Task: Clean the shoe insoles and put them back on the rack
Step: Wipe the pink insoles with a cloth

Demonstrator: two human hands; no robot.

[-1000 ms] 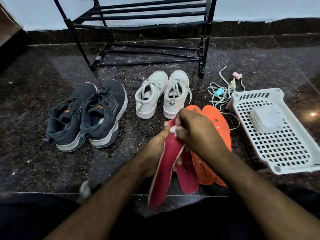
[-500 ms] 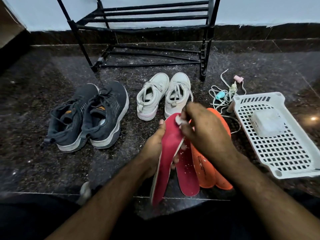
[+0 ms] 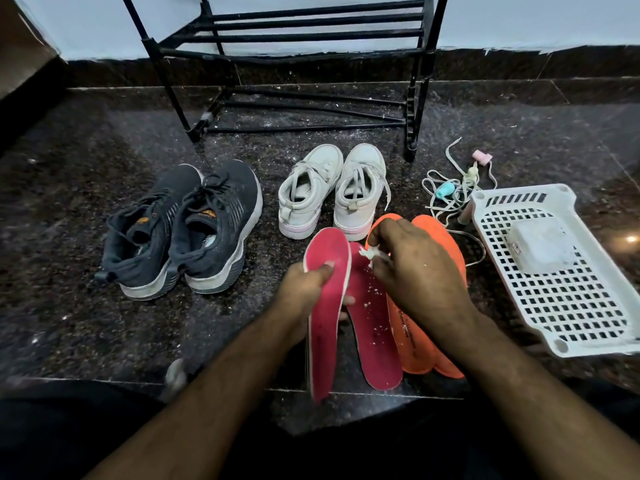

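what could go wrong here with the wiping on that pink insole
1. The white wad pinched in the right hand looks to be shredding; white crumbs already dot the second pink insole on the floor, so it may need wiping again.
2. The left hand holds the raised pink insole near its top only, so it may flex under pressure.

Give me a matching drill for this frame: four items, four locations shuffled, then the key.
Items:
1. dark sneakers
2. white wipe scrap
3. pink insole
4. pale box

Locations:
A. inside the white basket
B. gripped in the left hand
C. on the floor, left of the white sneakers
D. pinched in the right hand

Pairs: 1-C, 2-D, 3-B, 4-A
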